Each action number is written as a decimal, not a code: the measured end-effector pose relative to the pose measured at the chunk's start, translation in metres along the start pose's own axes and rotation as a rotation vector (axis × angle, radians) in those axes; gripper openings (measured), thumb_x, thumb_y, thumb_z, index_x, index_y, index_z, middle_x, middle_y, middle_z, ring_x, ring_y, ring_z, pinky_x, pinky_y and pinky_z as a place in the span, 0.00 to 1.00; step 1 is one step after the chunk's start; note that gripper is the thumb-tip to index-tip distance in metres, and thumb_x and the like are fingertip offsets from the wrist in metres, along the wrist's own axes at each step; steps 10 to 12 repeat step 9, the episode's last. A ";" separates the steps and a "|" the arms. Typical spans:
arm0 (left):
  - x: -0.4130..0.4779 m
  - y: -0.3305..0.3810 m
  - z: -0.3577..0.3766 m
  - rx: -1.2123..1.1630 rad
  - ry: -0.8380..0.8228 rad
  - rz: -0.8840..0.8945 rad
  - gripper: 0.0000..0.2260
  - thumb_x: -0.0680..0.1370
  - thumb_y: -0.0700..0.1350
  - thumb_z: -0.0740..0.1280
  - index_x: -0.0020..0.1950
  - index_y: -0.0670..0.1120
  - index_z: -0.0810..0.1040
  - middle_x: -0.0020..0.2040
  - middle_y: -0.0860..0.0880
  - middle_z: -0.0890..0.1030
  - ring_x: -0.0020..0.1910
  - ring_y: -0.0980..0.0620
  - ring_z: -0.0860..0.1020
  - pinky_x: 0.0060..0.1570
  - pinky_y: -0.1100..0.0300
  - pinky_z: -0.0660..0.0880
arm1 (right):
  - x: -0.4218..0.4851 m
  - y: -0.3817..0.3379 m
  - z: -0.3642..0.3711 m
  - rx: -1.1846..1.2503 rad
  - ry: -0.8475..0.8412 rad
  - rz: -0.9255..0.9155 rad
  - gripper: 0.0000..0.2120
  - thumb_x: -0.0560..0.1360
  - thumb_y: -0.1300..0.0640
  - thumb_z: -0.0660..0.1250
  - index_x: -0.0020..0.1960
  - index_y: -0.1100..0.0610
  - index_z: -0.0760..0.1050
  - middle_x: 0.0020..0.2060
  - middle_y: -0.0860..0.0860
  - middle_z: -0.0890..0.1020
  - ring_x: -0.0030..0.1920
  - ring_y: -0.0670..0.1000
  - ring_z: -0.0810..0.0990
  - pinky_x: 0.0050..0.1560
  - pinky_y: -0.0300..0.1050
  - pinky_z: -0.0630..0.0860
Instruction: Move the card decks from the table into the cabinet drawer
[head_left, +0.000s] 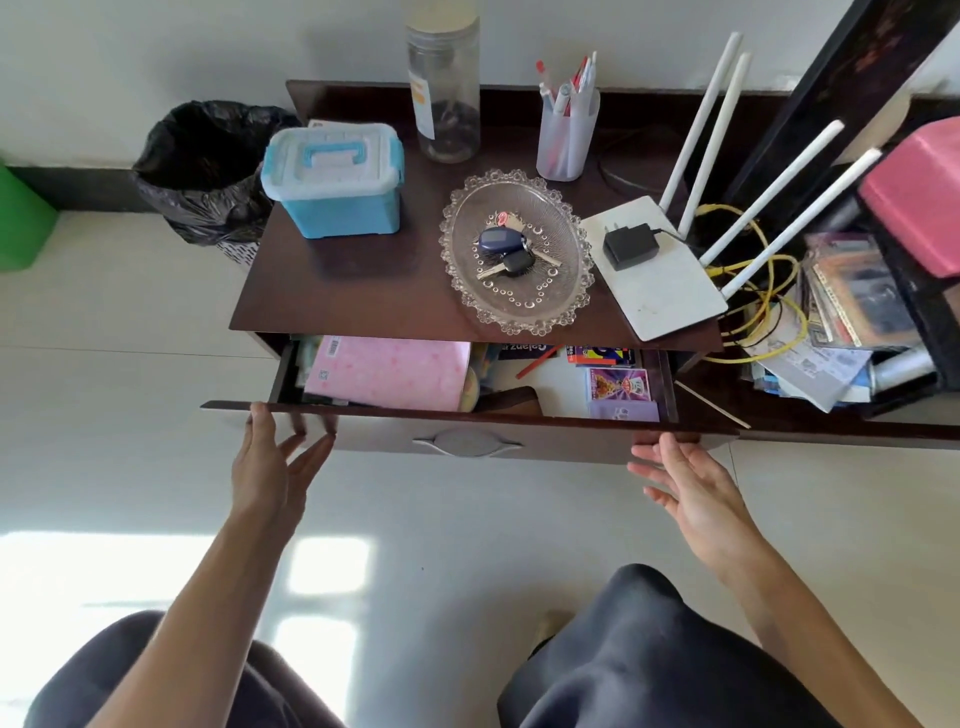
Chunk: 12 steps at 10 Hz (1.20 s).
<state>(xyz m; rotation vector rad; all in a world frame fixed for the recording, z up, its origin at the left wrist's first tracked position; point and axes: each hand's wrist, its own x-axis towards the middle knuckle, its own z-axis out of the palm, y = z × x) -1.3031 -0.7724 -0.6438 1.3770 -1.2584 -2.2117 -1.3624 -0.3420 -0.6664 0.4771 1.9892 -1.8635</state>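
A: Hands first, left to right. Left hand sits at the left end of the drawer front, fingers spread and loose, tips touching the front panel just under the top edge, gripping nothing.

B: And the handle in the middle?

A: Untouched. Right hand is at the right end, palm up, fingers open, tips just under the front's lower corner. Empty too.

B: So where are the decks?

A: In the drawer, right side: a purple deck near the front, a paler box touching it in front, and a red-and-blue deck behind, partly under the tabletop. I see none left on top, only the blue box, the dish of keys and the router.

B: Then the step is closing it, I'd guess.

A: Likely. Push with both palms flat and evenly, so the wide front doesn't skew and jam. Keep fingertips off the top edge, or they get pinched under the tabletop. The pink book looks tilted up; press it down if it catches.
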 end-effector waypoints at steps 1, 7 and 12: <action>0.005 0.004 0.010 -0.012 -0.011 -0.001 0.29 0.79 0.61 0.62 0.77 0.50 0.64 0.68 0.38 0.73 0.62 0.39 0.79 0.50 0.55 0.81 | 0.013 -0.005 0.001 0.019 0.002 -0.001 0.27 0.72 0.34 0.68 0.59 0.55 0.78 0.57 0.50 0.86 0.57 0.51 0.86 0.54 0.49 0.75; 0.045 0.032 0.069 -0.091 0.007 -0.081 0.23 0.79 0.62 0.57 0.72 0.55 0.69 0.66 0.39 0.72 0.48 0.38 0.81 0.48 0.46 0.82 | 0.078 -0.046 0.024 0.022 0.043 0.026 0.05 0.80 0.51 0.68 0.52 0.52 0.76 0.58 0.50 0.85 0.51 0.49 0.87 0.43 0.42 0.76; 0.015 0.041 0.036 0.065 -0.115 -0.030 0.22 0.81 0.58 0.58 0.71 0.48 0.67 0.65 0.38 0.77 0.52 0.38 0.83 0.61 0.43 0.77 | 0.029 -0.075 0.017 -0.129 0.007 -0.094 0.13 0.81 0.49 0.68 0.64 0.49 0.77 0.64 0.48 0.82 0.55 0.46 0.85 0.48 0.43 0.77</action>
